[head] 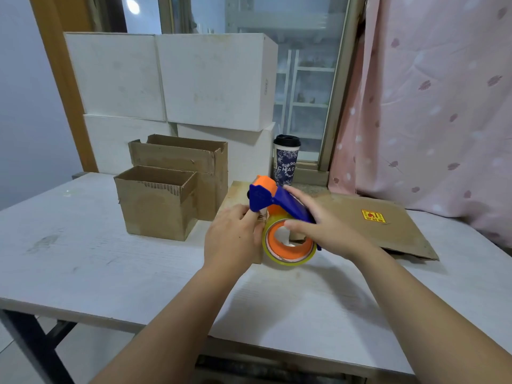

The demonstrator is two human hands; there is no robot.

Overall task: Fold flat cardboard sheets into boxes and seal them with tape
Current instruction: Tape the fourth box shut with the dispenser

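Note:
A small cardboard box (235, 194) stands at the middle of the white table (97, 259), mostly hidden behind my hands. My left hand (232, 239) holds its near side, thumb up by the nose of the tape dispenser. My right hand (318, 225) grips the blue and orange tape dispenser (266, 195) by its handle, thumb against the clear tape roll (288, 250) on its orange hub. The dispenser's front end rests on the box's top edge. Flat cardboard sheets (388, 225) with a yellow sticker lie to the right.
Two open-topped brown boxes (155, 209) (194, 159) stand left of centre. Behind them, white boxes (171, 79) are stacked against the window. A lidded paper cup (286, 162) sits on the sill. A pink curtain (443, 106) hangs at the right.

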